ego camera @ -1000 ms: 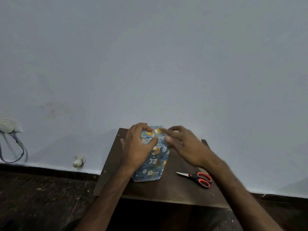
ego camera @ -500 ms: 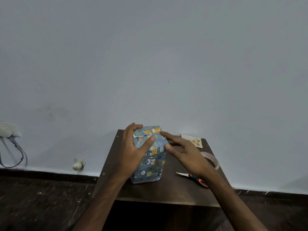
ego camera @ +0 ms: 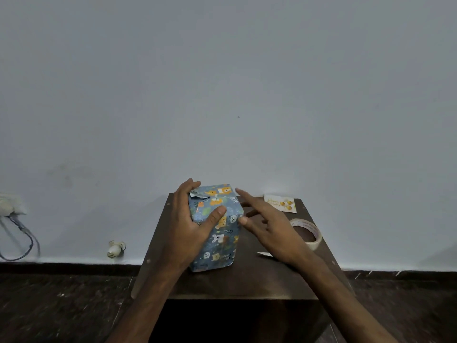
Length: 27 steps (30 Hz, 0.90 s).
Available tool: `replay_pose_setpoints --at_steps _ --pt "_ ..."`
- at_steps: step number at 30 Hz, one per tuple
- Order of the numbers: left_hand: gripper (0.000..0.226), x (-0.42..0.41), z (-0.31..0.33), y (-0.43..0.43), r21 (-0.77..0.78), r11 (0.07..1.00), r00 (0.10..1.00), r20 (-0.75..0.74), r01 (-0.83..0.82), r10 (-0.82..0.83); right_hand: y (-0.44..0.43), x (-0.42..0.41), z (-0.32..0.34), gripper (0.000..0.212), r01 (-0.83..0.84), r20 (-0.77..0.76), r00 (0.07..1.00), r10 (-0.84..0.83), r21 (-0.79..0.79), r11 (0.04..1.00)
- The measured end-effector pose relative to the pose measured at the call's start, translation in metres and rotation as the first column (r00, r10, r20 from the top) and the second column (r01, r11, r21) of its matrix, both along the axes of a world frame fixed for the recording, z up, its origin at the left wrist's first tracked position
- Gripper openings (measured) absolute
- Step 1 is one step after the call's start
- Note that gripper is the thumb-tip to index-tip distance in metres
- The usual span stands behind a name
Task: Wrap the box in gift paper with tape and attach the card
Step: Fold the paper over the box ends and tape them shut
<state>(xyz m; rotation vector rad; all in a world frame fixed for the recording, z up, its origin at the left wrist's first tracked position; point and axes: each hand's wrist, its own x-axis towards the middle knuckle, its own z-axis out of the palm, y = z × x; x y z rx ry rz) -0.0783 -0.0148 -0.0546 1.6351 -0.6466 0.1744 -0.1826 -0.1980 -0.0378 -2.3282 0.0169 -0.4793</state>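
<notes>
Head view. The box (ego camera: 218,233), covered in blue animal-print paper (ego camera: 223,256), stands on the table (ego camera: 247,280), left of centre, with its long side running away from the person. A small flap of paper stands loose at the far left corner of its upper face.

The left hand (ego camera: 190,226) grips the box from the left: fingers curled over the far left edge, thumb pressed flat on the upper face.

The right hand (ego camera: 269,229) is just beside the box's right side, fingers spread and straight, holding nothing. Its thumb tip is at the box's right edge; contact cannot be confirmed.

The card (ego camera: 280,203) lies flat at the far right corner of the table, apart from the box. The tape (ego camera: 308,233) lies on the table near the card, partly behind the right hand. A scissors (ego camera: 264,254) tip shows under the right wrist.
</notes>
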Motion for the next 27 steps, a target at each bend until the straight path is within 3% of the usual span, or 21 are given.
replay_pose_setpoints --at_steps 3,6,7,9,10,11,16,19,21,23,24,27 --pt "0.075 0.004 -0.004 -0.002 -0.014 1.000 1.000 0.005 -0.010 0.010 0.003 0.008 0.001 0.051 0.068 -0.029 0.997 -0.073 -0.159 0.985" --pt "0.078 0.007 -0.007 -0.001 -0.018 1.000 1.000 0.006 -0.018 0.018 0.006 0.010 0.007 0.057 0.146 -0.017 0.985 -0.170 -0.430 0.891" --pt "0.078 0.009 -0.008 -0.001 -0.011 1.000 0.999 0.024 -0.026 0.026 0.006 0.007 0.008 0.058 0.130 -0.021 0.988 -0.151 -0.397 0.909" --pt "0.076 0.011 -0.007 0.001 0.012 0.999 0.997 0.061 -0.050 0.049 0.003 0.000 0.008 0.070 0.110 -0.002 0.994 -0.110 -0.082 0.991" --pt "0.077 0.010 -0.006 0.002 0.027 0.998 0.995 0.078 -0.058 0.056 -0.002 -0.006 0.006 0.075 0.139 0.012 0.990 -0.139 0.040 0.990" --pt "0.079 0.009 -0.004 0.004 0.043 0.997 0.993 0.099 -0.061 0.056 -0.010 -0.011 0.000 0.078 0.203 0.016 0.979 -0.205 0.064 0.977" --pt "0.077 -0.010 0.016 0.009 -0.014 0.994 0.959 0.264 -0.107 0.107 -0.066 -0.040 -0.057 0.042 0.541 -0.113 0.811 -0.574 -0.231 0.809" --pt "0.049 -0.035 0.034 0.003 -0.117 0.976 0.820 0.530 -0.181 0.216 -0.082 -0.046 -0.076 0.036 0.463 -0.259 0.728 -0.634 -0.496 0.734" --pt "0.034 -0.060 0.042 -0.013 -0.178 0.976 0.776 0.595 -0.124 0.207 -0.085 -0.045 -0.082 0.025 0.461 -0.202 0.718 -0.666 -0.579 0.672" --pt "0.034 -0.082 0.037 -0.032 -0.176 0.984 0.787 0.605 -0.013 0.119 -0.085 -0.048 -0.082 0.020 0.550 -0.119 0.708 -0.696 -0.527 0.649" --pt "0.033 -0.088 0.030 -0.040 -0.152 0.988 0.797 0.600 0.029 0.069 -0.083 -0.049 -0.081 0.019 0.614 -0.069 0.709 -0.702 -0.428 0.663" --pt "0.022 -0.093 0.002 -0.066 -0.007 0.994 0.889 0.448 0.109 -0.095 -0.072 -0.065 -0.077 0.014 0.668 0.097 0.730 -0.676 0.104 0.736"
